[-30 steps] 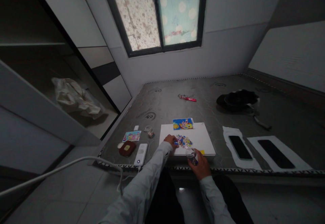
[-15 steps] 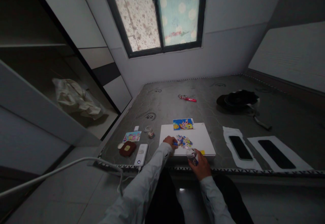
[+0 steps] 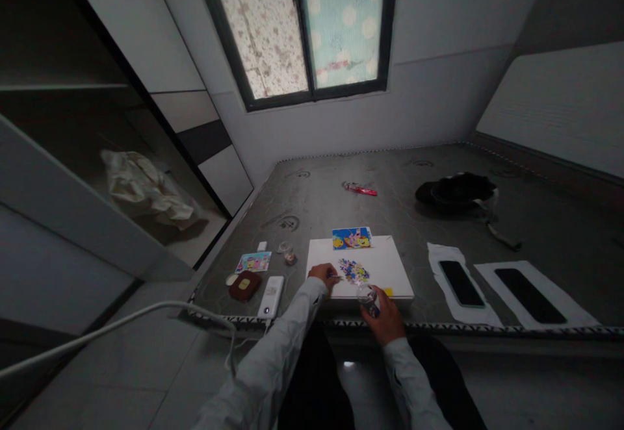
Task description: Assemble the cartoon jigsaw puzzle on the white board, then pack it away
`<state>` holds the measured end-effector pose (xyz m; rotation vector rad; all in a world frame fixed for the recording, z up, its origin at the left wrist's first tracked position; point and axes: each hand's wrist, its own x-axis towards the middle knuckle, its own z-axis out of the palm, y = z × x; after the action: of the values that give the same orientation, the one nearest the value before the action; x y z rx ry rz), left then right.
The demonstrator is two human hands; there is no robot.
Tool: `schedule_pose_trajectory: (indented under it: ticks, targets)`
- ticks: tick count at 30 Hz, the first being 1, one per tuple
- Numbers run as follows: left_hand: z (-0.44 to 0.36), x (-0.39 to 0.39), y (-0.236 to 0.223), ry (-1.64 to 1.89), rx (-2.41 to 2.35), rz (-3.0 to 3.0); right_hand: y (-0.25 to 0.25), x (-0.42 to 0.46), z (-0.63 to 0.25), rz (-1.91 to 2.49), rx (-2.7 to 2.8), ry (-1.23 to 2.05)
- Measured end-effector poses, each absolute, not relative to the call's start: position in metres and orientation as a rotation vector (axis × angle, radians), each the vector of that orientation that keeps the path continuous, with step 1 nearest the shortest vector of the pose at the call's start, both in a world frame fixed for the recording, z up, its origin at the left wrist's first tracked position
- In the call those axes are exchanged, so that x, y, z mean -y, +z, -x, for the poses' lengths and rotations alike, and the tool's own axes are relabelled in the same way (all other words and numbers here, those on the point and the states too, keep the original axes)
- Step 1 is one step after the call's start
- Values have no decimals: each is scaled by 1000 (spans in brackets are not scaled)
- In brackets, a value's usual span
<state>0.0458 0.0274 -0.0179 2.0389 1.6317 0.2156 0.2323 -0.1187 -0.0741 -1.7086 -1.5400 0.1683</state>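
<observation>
- The left hand (image 3: 322,275) and right hand (image 3: 387,317) are apart, both at the near edge of a white board (image 3: 380,260) that lies flat on a bare grey mattress (image 3: 312,202).
- The left arm (image 3: 273,352), in a pale sleeve, reaches forward from the lower left. Its wrist is bent and its fingers (image 3: 330,275) pinch a thin stick (image 3: 335,277), too small to make out well, just beside a patch of coloured bits (image 3: 353,271).
- The right forearm (image 3: 409,378) comes up from the lower right. Its hand is curled around a small clear bottle (image 3: 368,301), which is tilted over the board's near edge.
- A colourful picture card (image 3: 351,238) lies at the board's far edge, and a yellow scrap (image 3: 387,292) lies near its right corner.
- Left of the board are a small jar (image 3: 285,252), a picture card (image 3: 252,262), a brown pouch (image 3: 244,286) and a white power bank (image 3: 270,296).
- To the right, two phones (image 3: 461,283) (image 3: 524,286) lie on white cloths, and a dark hat (image 3: 455,188) sits farther back.
</observation>
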Motion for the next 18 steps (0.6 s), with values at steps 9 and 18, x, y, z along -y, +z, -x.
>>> schedule_pose_trajectory:
  ticks: [9,18]
  targets:
    - [-45,-26,-7,302,-1728,-1938,-75,119,-234,1708,1551,173]
    - [-34,-36,4,98,-1605,-2023,-81,117,-236,1717,1567,147]
